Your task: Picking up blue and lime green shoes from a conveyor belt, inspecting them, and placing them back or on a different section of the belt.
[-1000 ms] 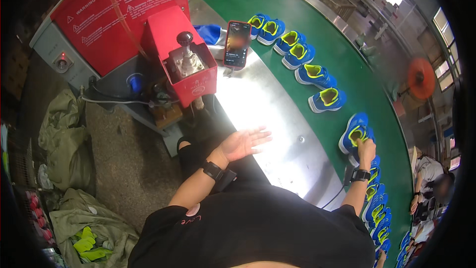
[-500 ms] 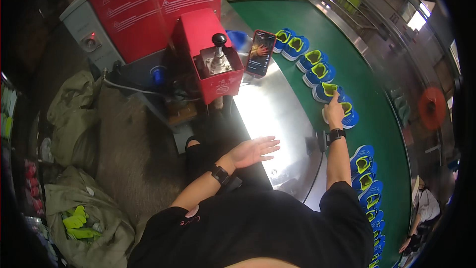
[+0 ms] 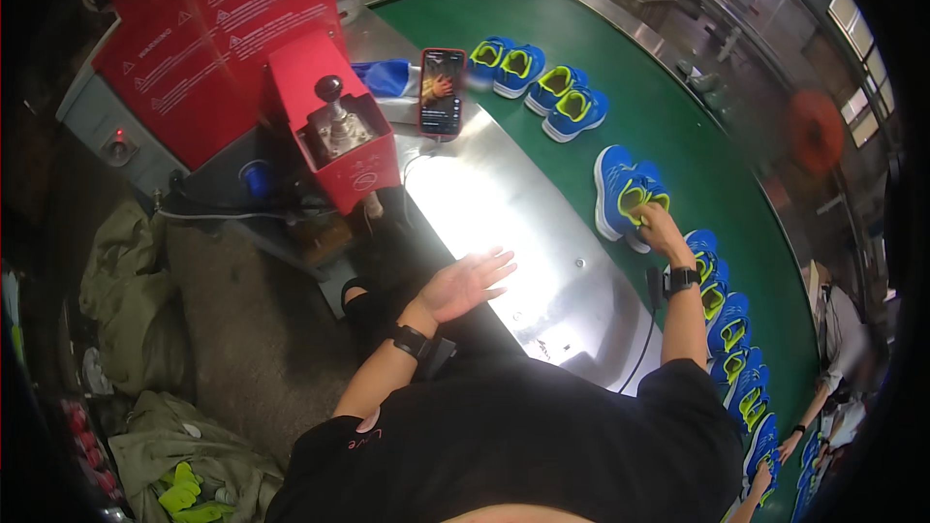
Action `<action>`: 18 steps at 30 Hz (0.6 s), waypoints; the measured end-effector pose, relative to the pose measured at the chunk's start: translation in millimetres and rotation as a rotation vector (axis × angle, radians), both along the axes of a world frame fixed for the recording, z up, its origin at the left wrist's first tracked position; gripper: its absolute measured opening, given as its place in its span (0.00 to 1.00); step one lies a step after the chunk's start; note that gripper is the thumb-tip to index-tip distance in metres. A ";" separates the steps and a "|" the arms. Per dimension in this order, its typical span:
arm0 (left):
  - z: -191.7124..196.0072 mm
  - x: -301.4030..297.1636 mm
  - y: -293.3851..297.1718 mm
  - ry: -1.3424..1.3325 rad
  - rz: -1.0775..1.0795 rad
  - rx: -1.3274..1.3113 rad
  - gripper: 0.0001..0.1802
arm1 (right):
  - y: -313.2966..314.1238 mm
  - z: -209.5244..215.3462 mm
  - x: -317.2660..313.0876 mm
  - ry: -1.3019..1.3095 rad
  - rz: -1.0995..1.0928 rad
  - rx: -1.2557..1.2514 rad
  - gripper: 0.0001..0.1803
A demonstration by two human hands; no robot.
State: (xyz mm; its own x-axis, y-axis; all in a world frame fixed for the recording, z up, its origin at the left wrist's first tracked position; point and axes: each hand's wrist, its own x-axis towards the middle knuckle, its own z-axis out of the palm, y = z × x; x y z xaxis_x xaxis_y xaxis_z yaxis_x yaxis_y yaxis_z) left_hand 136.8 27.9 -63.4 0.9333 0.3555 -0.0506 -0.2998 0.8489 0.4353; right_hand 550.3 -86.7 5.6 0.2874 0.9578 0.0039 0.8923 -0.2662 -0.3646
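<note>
My right hand (image 3: 659,230) is closed at the collar of a blue running shoe (image 3: 651,180) with yellow-green lining, its fingertips at the opening. Pressed close beside that shoe is a matching one (image 3: 613,189); both rest on the green conveyor belt (image 3: 668,116). Over the edge of the shiny steel table (image 3: 484,203), my left hand (image 3: 467,285) hangs open, palm up and fingers stretched, holding nothing. Farther up the belt, two more pairs of blue shoes (image 3: 576,114) stand in a line.
A red machine (image 3: 329,126) with a black-knobbed lever stands at the left, beside a propped phone (image 3: 441,92). More blue shoes (image 3: 728,324) line the belt's near right side, where another person's hand (image 3: 762,477) reaches in. Green sacks (image 3: 184,446) lie on the floor at left.
The shoes under my right hand have turned and slid nearer, away from the farther pairs. That hand went from a pointing finger to a closed grip. My left hand stays open. The view has shifted.
</note>
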 end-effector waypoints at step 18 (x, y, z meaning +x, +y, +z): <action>15.5 -24.5 -19.3 0.142 -0.008 0.016 0.38 | 12.3 35.0 -28.4 -0.136 -0.433 -0.019 0.23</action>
